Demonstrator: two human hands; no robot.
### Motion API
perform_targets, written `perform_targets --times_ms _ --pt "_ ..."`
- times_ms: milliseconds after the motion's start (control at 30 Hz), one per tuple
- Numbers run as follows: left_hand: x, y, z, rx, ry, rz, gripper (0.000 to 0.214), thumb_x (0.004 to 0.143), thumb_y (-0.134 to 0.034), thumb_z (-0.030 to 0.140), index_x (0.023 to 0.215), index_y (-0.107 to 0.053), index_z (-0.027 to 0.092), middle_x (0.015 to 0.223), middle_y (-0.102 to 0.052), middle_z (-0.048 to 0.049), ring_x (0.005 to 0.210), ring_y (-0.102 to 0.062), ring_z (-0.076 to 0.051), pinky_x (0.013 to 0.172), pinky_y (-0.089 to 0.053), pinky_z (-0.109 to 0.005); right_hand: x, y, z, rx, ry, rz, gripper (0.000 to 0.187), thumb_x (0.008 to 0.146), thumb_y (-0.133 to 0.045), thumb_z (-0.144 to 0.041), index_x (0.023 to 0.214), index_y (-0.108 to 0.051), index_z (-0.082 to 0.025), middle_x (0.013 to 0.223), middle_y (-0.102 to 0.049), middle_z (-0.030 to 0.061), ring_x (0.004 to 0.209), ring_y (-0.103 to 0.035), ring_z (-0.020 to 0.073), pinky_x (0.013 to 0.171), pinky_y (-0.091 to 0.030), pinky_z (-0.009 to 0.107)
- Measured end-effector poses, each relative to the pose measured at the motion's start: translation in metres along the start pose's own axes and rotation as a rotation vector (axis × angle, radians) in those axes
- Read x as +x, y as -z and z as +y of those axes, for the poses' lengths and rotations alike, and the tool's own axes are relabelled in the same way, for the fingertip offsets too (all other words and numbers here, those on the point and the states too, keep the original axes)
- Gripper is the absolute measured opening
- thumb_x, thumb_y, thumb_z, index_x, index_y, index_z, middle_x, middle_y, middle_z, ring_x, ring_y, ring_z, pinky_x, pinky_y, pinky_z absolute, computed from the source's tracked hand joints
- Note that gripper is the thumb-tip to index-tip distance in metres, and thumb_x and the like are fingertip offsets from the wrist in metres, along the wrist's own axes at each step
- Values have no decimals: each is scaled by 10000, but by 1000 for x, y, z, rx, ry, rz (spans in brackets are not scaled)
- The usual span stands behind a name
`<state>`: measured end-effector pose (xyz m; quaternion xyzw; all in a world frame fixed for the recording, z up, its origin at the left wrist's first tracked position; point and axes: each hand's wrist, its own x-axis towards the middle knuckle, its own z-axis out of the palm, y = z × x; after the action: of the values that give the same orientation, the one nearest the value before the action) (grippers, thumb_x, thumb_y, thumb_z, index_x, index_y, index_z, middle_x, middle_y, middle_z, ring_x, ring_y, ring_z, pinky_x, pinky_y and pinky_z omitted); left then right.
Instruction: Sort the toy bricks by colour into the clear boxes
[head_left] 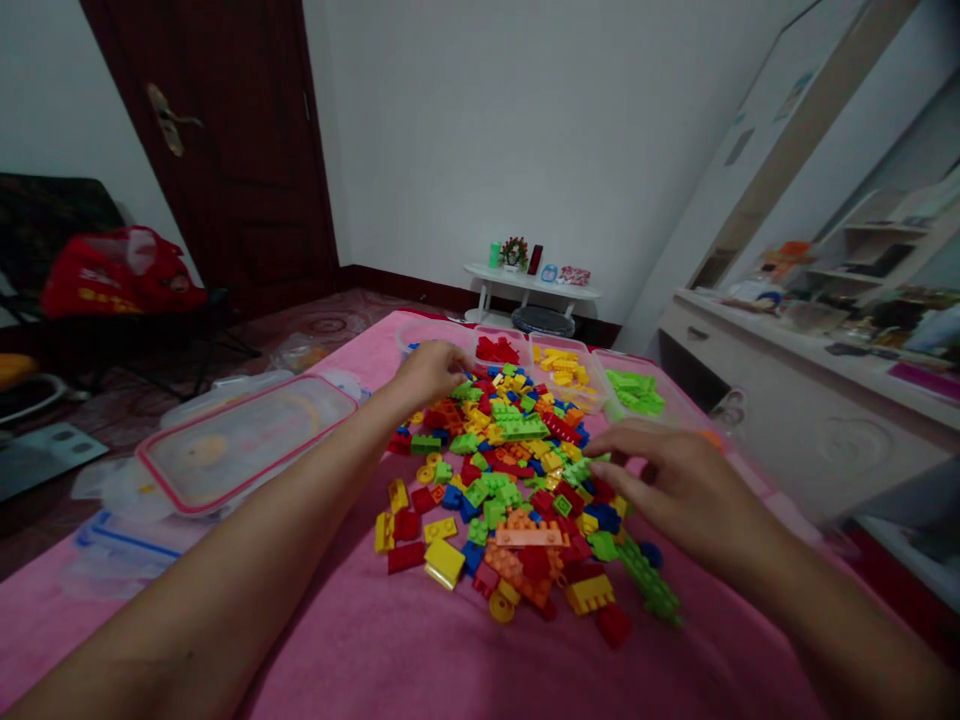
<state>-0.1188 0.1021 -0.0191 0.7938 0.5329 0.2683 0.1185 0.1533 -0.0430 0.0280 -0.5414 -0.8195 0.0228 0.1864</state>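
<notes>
A pile of toy building bricks in red, yellow, green, blue and orange is spread over a pink cloth. My left hand is at the far left side of the pile, beside a clear container with some blue showing. Its fingers are bent together, and whatever they hold is hidden. Over the pile's right side is my right hand, thumb and fingers apart, close to a light green brick. Behind the pile stand clear containers with red bricks, yellow bricks and green bricks.
Clear plastic lids, one with a red rim and one with a blue edge, lie left on the pink cloth. Farther off are a small white table, a brown door, a red bag and a cluttered white cabinet.
</notes>
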Motion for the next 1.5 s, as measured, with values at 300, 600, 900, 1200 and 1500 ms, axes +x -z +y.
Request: perform_targets --times_ms 300,600,900,1200,1500 --pt "-14 22 3 271 174 -168 152 644 -654 307 740 -734 219 781 -705 -48 676 -599 -165 564 -377 -219 74 -42 11 -302 -139 -168 304 633 -674 -259 936 -686 -235 919 -687 90 834 -624 268 612 -396 303" --pt "-19 18 3 226 205 -499 234 475 -766 291 686 -703 211 563 -650 8 526 -551 -128 526 -364 -203 69 -51 25 -243 -230 10 209 699 -594 -383 790 -656 -205 787 -663 74 726 -589 219 547 -338 280" --pt "-28 41 43 134 -81 -203 263 619 -693 365 791 -719 169 736 -678 -61 623 -567 -157 561 -370 -236 65 -57 -23 1325 -466 83 219 742 -591 -383 760 -572 -165 638 -596 13 475 -481 91 421 -372 200" --pt "-37 51 93 -234 -310 -24 380 696 -660 396 970 -669 132 829 -681 -54 705 -590 -128 617 -419 -218 61 -70 -47 2081 -581 -272 265 863 -477 -385 741 -530 -155 589 -552 11 404 -422 49 290 -255 102" --pt "-57 42 26 594 -146 -442 238 646 -634 209 869 -714 187 816 -689 -81 728 -613 -212 574 -403 -260 66 -51 -23 2022 -585 35 234 857 -458 -320 779 -576 -134 625 -560 17 404 -414 47 314 -317 129"
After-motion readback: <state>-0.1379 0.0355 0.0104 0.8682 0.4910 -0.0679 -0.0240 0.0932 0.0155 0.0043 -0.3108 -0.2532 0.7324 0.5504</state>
